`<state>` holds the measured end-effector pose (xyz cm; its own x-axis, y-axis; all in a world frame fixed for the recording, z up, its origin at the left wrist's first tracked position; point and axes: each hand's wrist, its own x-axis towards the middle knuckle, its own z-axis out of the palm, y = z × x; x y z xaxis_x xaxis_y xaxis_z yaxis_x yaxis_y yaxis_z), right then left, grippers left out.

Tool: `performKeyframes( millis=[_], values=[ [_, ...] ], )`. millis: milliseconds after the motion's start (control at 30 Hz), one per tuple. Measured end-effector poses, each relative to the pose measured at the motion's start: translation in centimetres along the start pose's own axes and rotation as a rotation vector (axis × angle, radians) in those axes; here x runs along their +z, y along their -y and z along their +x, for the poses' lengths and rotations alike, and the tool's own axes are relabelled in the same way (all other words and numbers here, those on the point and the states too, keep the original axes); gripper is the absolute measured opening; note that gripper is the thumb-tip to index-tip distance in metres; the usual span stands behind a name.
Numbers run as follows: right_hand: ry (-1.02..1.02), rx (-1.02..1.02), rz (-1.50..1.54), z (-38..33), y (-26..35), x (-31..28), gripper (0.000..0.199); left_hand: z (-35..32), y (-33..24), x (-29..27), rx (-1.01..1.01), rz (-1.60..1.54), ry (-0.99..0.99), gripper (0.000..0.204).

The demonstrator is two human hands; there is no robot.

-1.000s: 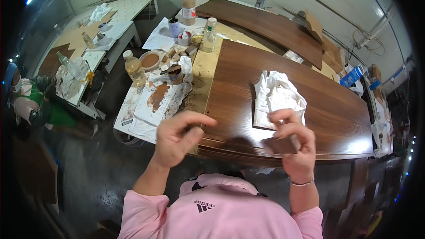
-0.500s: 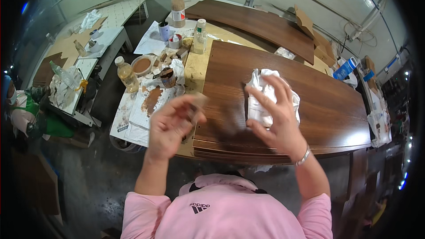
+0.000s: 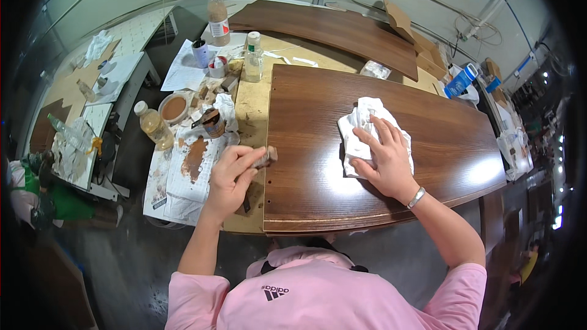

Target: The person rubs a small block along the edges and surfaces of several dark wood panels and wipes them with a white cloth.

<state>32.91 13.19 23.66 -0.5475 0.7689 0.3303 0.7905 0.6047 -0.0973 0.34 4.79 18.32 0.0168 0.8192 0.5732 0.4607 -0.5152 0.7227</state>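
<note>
My left hand [image 3: 229, 176] is closed on a small brownish block [image 3: 266, 157], gripped between thumb and fingers at the left edge of a dark brown wooden panel [image 3: 306, 122]. What the block is made of cannot be made out. Resting on a folded white cloth [image 3: 370, 110], my right hand [image 3: 391, 165] has its fingers spread and flat. The cloth lies on the middle of the panel, partly hidden by that hand. Small dark holes run along the panel's left edge.
Left of the panel, a stained paper-covered surface [image 3: 174, 186] holds a tub of brown paste [image 3: 173, 107], an opened can [image 3: 212, 123] and a bottle of yellowish liquid [image 3: 154, 125]. Another clear bottle [image 3: 253, 58] stands beyond. A second brown panel [image 3: 330, 30] lies at the back. A blue bottle [image 3: 460, 80] is at far right.
My right hand has come down from above onto the white cloth. My left hand has brought the block to the panel's left edge. The view has shifted slightly.
</note>
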Motion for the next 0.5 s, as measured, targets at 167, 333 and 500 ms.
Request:
performKeyframes(
  millis=[167, 333, 500],
  values=[
    [-0.013, 0.018, -0.015, 0.0, 0.1, -0.5, 0.055, 6.4, 5.3, 1.6, 0.05, 0.057, -0.08, 0.043],
    [-0.008, 0.032, -0.004, 0.1, 0.2, -0.5, 0.054, 14.6, 12.9, 3.7, 0.067, 0.215, -0.107, 0.043],
    [-0.016, 0.024, 0.023, 0.6, 0.5, -0.4, 0.053, 19.1, 15.8, 3.0, 0.039, 0.228, -0.125, 0.038]
  ],
)
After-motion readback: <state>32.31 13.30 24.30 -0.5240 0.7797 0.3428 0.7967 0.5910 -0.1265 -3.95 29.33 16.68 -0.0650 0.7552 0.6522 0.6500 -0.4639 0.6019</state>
